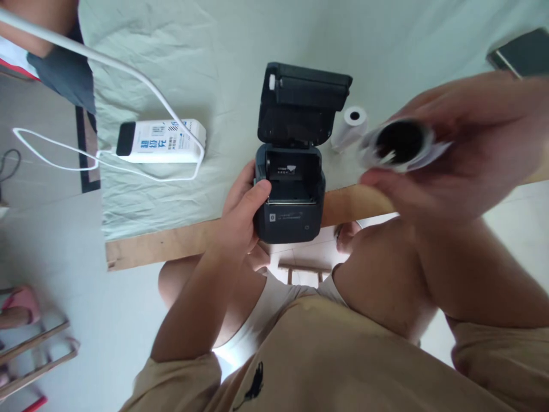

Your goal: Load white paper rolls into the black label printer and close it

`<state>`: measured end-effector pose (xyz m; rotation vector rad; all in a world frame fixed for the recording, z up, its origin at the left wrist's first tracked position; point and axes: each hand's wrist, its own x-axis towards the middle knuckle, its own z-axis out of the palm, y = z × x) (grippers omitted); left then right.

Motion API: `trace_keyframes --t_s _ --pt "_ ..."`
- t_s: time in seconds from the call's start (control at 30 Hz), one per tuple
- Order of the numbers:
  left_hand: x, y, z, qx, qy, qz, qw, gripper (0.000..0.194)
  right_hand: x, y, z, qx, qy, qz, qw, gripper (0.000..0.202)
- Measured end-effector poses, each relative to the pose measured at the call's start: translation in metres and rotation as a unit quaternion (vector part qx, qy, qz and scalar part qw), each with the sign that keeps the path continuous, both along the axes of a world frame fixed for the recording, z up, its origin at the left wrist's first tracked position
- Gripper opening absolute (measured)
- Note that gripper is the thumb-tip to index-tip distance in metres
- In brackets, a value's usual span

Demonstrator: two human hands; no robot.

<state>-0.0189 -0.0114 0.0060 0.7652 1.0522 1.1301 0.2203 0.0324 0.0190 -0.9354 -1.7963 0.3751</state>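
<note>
A dark portable label printer (pixel 294 223) with its lid (pixel 295 117) flipped up is gripped along its left side by my left hand (pixel 244 209). Its paper bay faces up, and a small white scrap shows inside. My right hand (pixel 467 149), blurred by motion, is closed around a white roll with a wide dark core (pixel 422 157), held to the right of the printer with the core end facing the camera. Between the printer and that hand, a smaller white paper roll (pixel 349 129) stands upright on the cloth.
A white power bank (pixel 160 143) with a white cable (pixel 128 71) lies at left on the pale green cloth (pixel 206 57). A dark phone-like object (pixel 523 54) sits at the upper right. Wooden table edge (pixel 171 240) runs before my lap. Another person's arm (pixel 43 23) shows upper left.
</note>
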Motion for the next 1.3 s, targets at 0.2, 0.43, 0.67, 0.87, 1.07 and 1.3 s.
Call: trace_keyframes --t_s 0.2,0.43,0.67,0.87,1.07,1.3 --pt "0.004 -0.001 0.004 0.010 0.023 0.027 0.999 0.028 -0.055 -0.012 0.001 0.122 -0.098 -0.017 0.988 0.017" --pt "0.003 -0.001 0.004 0.010 0.036 0.034 0.999 0.028 -0.065 -0.003 -0.004 0.093 -0.099 -0.020 0.991 0.023" --pt "0.007 0.001 0.005 0.005 0.055 0.037 0.998 0.027 -0.066 -0.007 -0.005 0.069 -0.116 0.044 0.990 0.019" --pt "0.008 -0.001 0.008 0.005 0.025 0.041 0.999 0.024 -0.059 -0.016 -0.006 0.129 -0.135 0.030 0.982 0.008" --pt "0.002 -0.003 0.002 0.049 -0.052 0.001 0.997 0.044 -0.064 -0.022 -0.011 0.124 -0.174 0.080 0.974 0.007" --pt "-0.005 0.000 -0.008 0.077 -0.020 -0.033 0.996 0.053 -0.059 -0.023 0.001 0.046 -0.134 0.105 0.984 0.022"
